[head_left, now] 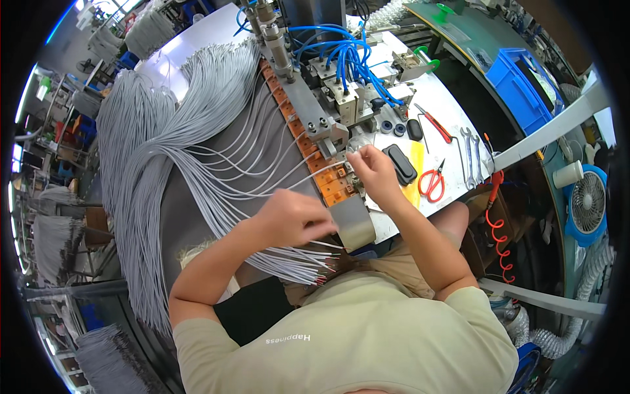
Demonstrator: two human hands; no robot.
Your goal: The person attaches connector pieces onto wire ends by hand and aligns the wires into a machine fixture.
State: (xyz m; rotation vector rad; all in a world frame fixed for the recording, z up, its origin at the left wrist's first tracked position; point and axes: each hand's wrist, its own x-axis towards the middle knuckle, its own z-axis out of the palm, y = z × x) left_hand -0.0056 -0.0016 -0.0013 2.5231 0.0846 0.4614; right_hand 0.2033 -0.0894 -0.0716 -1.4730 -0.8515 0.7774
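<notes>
My right hand (373, 169) is at the near end of the orange fixture strip (335, 186). Its thumb and fingers pinch together at the tip of a grey cable (303, 176) that crosses the strip. Lower and to the left, my left hand (293, 215) hovers over the loose cables, its bent fingers smeared by motion; whether they hold anything is not visible. Beneath it lies a bundle of grey cables (289, 264) with red and white stripped ends. Several single cables run from the big bundle (197, 108) to slots along the strip.
A metal machine (298, 98) with blue air tubes (348, 56) stands behind the strip. Right of it lie a black case (399, 164), red-handled scissors (432, 184), wrenches (469, 157) and a red-handled tool (438, 126). A blue bin (518, 88) and blue fan (586, 203) stand farther right.
</notes>
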